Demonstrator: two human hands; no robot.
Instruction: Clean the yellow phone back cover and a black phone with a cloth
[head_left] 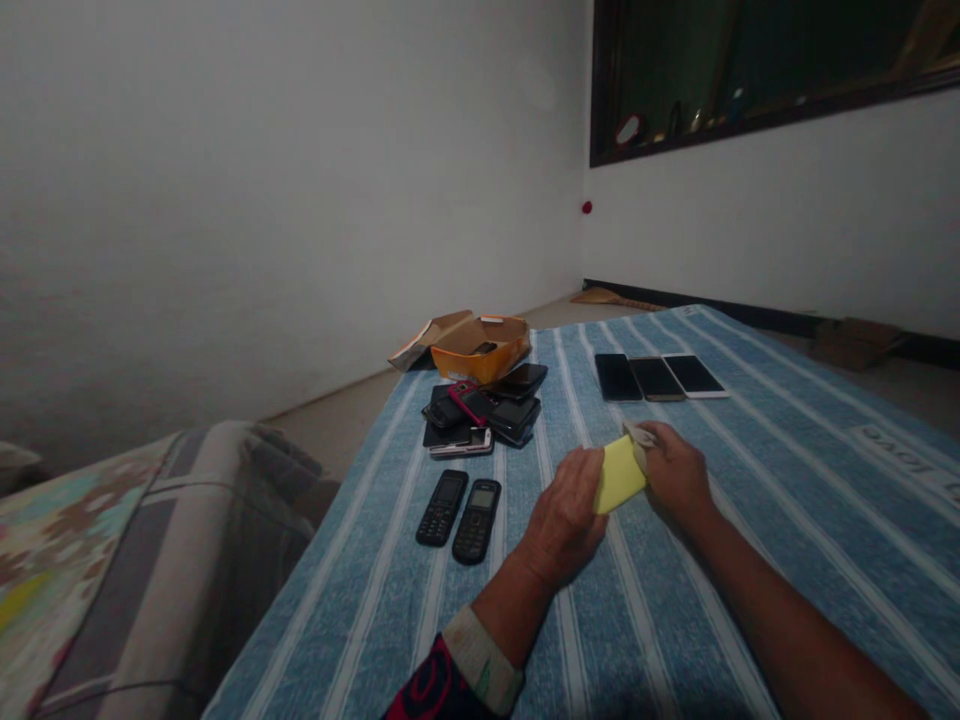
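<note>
My left hand (568, 510) is closed round the left side of a flat yellow phone (621, 474), held tilted just above the striped cloth. At its right edge my right hand (677, 472) pinches a small pale cloth (640, 434), which touches the phone. The phone's far side is hidden. To the left of my hands lie two black keypad phones, one (442, 508) beside the other (477, 521). Beyond my right hand three flat phones rest in a row: a black one (617, 377), a dark one with a gold edge (657, 379) and a white-framed one (695, 375).
A pile of several phones (517, 412) lies at the back left, before an open orange box (480, 363) with a dark phone inside. The blue striped cloth (360, 610) covers the table. A draped bed or seat (195, 520) stands at the left, below a white wall.
</note>
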